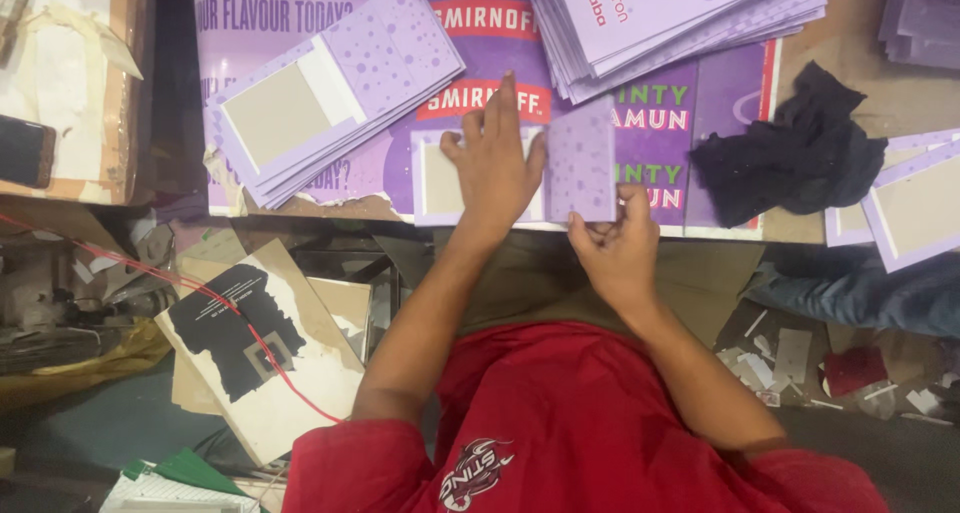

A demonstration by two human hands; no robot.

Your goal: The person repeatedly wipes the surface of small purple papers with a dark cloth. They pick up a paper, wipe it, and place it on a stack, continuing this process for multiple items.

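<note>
Stack of lilac card sleeves (330, 88) near the table's (860, 43) left edge. Left hand (493, 163) flat, fingers spread, pressing the lilac card (580, 158) at the near edge. Right hand (618, 248) pinches its folded flap. Dark cloth (795, 153) lies toward the right edge.

A worker in a red short-sleeved shirt (560, 423) bearing a white-and-dark horned emblem (475, 470) near the hem, forearms bare, with olive-brown trousers (560, 278) visible beyond the shirt.
</note>
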